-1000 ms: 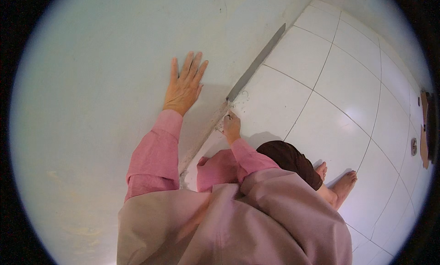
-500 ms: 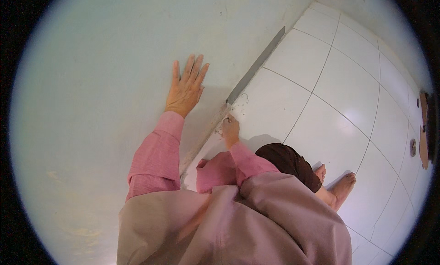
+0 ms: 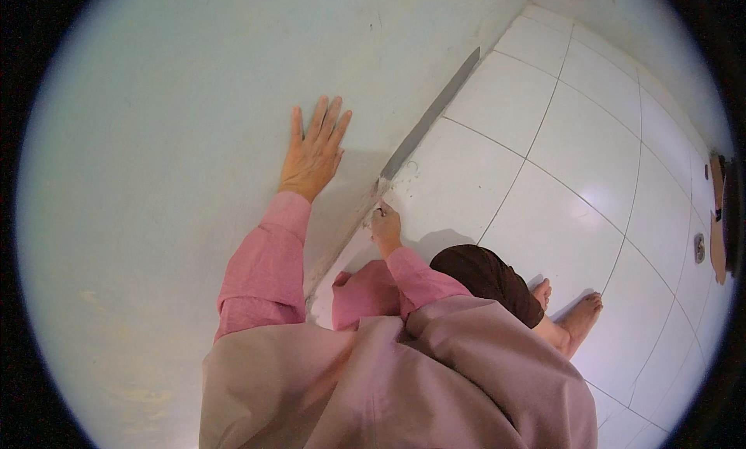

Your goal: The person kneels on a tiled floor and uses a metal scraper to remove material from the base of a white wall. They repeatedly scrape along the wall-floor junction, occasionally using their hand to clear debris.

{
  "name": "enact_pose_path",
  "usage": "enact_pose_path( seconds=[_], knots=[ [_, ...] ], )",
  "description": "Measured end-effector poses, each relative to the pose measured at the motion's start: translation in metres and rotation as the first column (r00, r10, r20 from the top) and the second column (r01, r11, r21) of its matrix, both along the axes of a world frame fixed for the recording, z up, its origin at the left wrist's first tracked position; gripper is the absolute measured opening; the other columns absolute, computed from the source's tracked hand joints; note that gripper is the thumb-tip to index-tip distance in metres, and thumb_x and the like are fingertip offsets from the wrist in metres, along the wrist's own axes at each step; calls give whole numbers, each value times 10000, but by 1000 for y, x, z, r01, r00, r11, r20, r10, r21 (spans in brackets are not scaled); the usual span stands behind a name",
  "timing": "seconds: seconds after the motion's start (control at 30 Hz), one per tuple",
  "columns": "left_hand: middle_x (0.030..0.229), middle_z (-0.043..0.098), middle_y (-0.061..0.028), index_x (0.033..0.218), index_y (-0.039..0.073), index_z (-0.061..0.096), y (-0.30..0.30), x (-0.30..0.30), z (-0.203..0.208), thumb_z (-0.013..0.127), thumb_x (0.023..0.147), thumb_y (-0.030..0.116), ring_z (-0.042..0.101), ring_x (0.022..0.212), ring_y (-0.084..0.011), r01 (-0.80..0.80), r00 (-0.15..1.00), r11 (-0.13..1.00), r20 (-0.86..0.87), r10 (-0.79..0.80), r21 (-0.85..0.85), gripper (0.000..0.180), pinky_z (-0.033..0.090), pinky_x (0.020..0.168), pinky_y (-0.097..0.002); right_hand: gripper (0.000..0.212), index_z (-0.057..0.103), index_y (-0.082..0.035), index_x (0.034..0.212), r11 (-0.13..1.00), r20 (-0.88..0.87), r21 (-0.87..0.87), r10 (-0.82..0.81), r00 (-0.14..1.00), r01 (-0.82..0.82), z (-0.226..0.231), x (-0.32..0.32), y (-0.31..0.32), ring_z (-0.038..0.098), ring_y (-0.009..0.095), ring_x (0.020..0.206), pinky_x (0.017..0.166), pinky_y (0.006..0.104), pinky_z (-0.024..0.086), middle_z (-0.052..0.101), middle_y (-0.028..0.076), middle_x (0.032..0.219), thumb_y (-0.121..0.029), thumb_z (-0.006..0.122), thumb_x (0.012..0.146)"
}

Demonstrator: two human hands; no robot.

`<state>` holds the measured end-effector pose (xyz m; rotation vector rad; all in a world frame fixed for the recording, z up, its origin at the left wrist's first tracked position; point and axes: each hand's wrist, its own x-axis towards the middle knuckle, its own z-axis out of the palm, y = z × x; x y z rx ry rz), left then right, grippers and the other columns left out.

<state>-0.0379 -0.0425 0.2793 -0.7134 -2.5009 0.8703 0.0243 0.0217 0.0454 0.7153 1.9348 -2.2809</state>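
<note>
My left hand (image 3: pixel 312 152) lies flat against the pale wall (image 3: pixel 186 138), fingers spread and holding nothing. Down at the foot of the wall, my right hand (image 3: pixel 385 227) is closed, its thumb and forefinger curled together. A small dark spot shows at those fingertips, too small to name. Just beyond them, a bare, rough stretch of wall base (image 3: pixel 374 191) meets the floor, with dark crumbs (image 3: pixel 410 169) scattered on the tile. A grey strip (image 3: pixel 431 116) runs along the wall's foot from there toward the far corner.
White floor tiles (image 3: pixel 505 123) with dark joints spread to the right. My bare foot (image 3: pixel 581 323) and a dark brown trouser leg (image 3: pixel 489 282) are at the lower right. A small round metallic object (image 3: pixel 700 248) and brown flat pieces (image 3: pixel 719 243) lie at the far right edge.
My right hand has drawn slightly nearer to me along the wall base, still closed. The left hand stays flat on the wall.
</note>
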Motion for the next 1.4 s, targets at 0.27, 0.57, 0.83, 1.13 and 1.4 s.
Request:
enact_pose_path(
  seconds=[0.27, 0.57, 0.83, 1.13, 1.4],
  knots=[
    [1539, 185, -17, 1469, 237, 250, 0, 0, -1, 569, 876, 390, 131, 1429, -227, 2, 1000, 1000, 0, -2, -4, 691, 107, 1134, -582, 407, 552, -11, 1263, 995, 8, 82, 57, 998, -57, 3, 3, 1, 592, 190, 530, 502, 324, 466, 609, 116, 658, -119, 465, 880],
    [1542, 174, -17, 1476, 235, 223, 0, 0, 0, 561, 881, 390, 126, 1430, -226, -4, 1000, 1000, 8, 4, -11, 702, 95, 1136, -583, 442, 518, -45, 1315, 998, 72, 9, 65, 995, -66, 11, 2, 4, 572, 174, 481, 456, 316, 464, 582, 83, 608, -98, 453, 881],
    [1540, 184, -16, 1473, 234, 237, -1, 0, 0, 578, 870, 378, 134, 1429, -228, 9, 1000, 1000, 3, -9, 10, 708, 98, 1134, -580, 446, 519, -64, 1320, 999, -48, 32, 11, 999, -9, 0, -1, -1, 573, 161, 490, 439, 309, 453, 581, 73, 612, -93, 461, 879],
    [1538, 184, -12, 1469, 248, 245, 0, -1, -1, 572, 877, 378, 135, 1428, -223, -9, 1000, 1000, 3, 9, 10, 689, 106, 1142, -571, 439, 521, -40, 1307, 999, -7, 26, 28, 1000, -28, -6, -2, -1, 604, 225, 533, 518, 357, 482, 627, 156, 700, -117, 474, 877],
    [1541, 177, -17, 1474, 236, 229, 1, 1, -2, 569, 878, 375, 133, 1429, -227, -18, 1000, 1000, -4, 18, -8, 699, 130, 1132, -577, 409, 541, -69, 1299, 997, 31, -81, 14, 999, -11, -1, 0, -1, 550, 183, 447, 418, 331, 448, 603, 98, 658, -108, 460, 900]
  ],
)
